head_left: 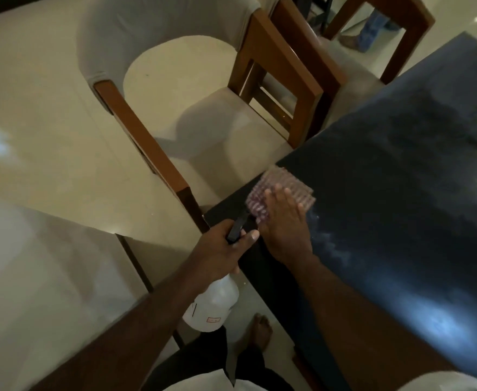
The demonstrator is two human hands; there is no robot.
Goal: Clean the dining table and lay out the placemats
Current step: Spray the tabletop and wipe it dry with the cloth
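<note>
my left hand (pixel 226 251) grips spray bottle (pixel 213 304), off-edge, ready | right hand (pixel 284 222) flat, uncurled, pressing pink cloth (pixel 298 187) on dining table (pixel 401 198) corner to wipe

Head-worn camera looks steeply down, close above the table (pixel 401 193) corner.

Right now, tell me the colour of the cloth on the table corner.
Pinkish and ribbed; the cloth shows in the head view, under the right hand.
</note>
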